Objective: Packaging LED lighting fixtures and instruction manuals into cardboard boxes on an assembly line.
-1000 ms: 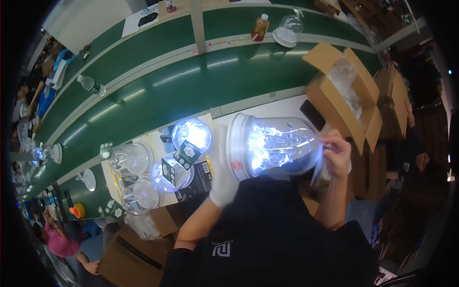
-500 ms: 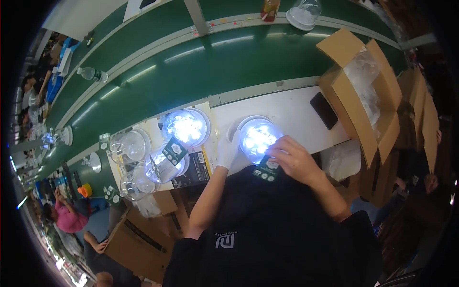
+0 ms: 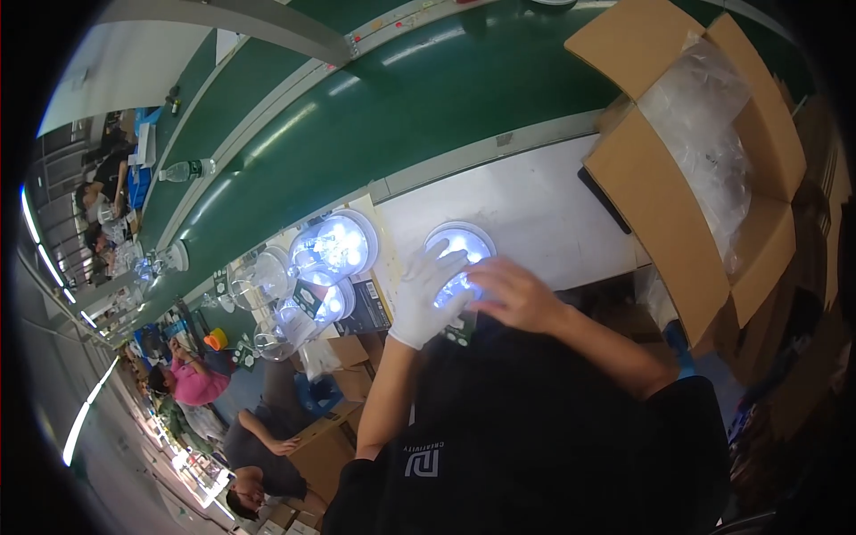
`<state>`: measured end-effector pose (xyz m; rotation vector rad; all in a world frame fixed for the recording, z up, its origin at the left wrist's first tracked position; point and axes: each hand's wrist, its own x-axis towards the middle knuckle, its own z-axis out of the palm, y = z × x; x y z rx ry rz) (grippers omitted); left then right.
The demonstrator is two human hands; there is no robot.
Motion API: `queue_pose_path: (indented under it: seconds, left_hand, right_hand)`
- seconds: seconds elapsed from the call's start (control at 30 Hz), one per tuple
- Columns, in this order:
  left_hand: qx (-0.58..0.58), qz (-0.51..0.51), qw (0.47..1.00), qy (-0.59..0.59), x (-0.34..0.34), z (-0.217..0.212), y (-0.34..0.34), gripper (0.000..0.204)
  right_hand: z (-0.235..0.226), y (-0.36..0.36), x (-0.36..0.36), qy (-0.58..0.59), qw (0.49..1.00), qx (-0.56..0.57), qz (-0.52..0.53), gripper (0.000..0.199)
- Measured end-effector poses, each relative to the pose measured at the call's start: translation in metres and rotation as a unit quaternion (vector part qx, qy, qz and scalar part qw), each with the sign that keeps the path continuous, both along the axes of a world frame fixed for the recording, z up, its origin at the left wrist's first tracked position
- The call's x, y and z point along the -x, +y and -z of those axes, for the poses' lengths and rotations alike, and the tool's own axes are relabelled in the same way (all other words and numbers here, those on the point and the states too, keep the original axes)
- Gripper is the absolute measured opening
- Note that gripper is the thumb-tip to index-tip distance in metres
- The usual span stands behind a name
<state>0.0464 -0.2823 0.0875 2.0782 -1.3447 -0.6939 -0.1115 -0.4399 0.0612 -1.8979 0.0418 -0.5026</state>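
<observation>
A clear dome lamp [image 3: 468, 237] glows white on the pale worktop in front of me, its round base toward the far side. My left hand [image 3: 423, 290], in a white glove, lies across the globe with its fingers curved over it. On the globe's right side is my bare right hand [image 3: 517, 296], its fingers bent and smeared by motion; whether they hold anything is unclear. A dark green card tag [image 3: 460, 329] hangs at the lamp's near side, below the hands. To the left, another lit dome lamp [image 3: 332, 247] lies beside a tagged one [image 3: 337, 301].
Clear unlit globes [image 3: 267, 272] crowd the left of the worktop. An open carton [image 3: 660, 183] with plastic bags [image 3: 700, 134] stands at the right, beside a dark phone [image 3: 599, 194]. Beyond runs a green bench [image 3: 428, 116]. Other people [image 3: 201, 383] are at the left.
My left hand has gone from the lamp's left side to across its globe. My right hand has shifted off the green tag. The view has tilted, showing more of the carton.
</observation>
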Motion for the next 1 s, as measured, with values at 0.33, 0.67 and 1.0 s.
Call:
queue_pose_path:
  seconds: [0.33, 0.67, 1.0]
  left_hand:
    - [0.159, 0.069, 0.985, -0.015, -0.027, 0.046, 0.022, 0.070]
    - [0.100, 0.150, 0.959, 0.217, -0.055, 0.028, 0.008, 0.040]
    - [-0.206, 0.393, 0.880, 0.171, -0.075, 0.046, -0.077, 0.038]
  right_hand:
    - [0.125, 0.017, 0.022, 0.208, 0.975, 0.063, -0.048, 0.121]
    - [0.133, 0.016, -0.011, 0.217, 0.953, 0.205, -0.051, 0.136]
    - [0.122, 0.012, -0.016, 0.259, 0.946, 0.185, -0.051, 0.137]
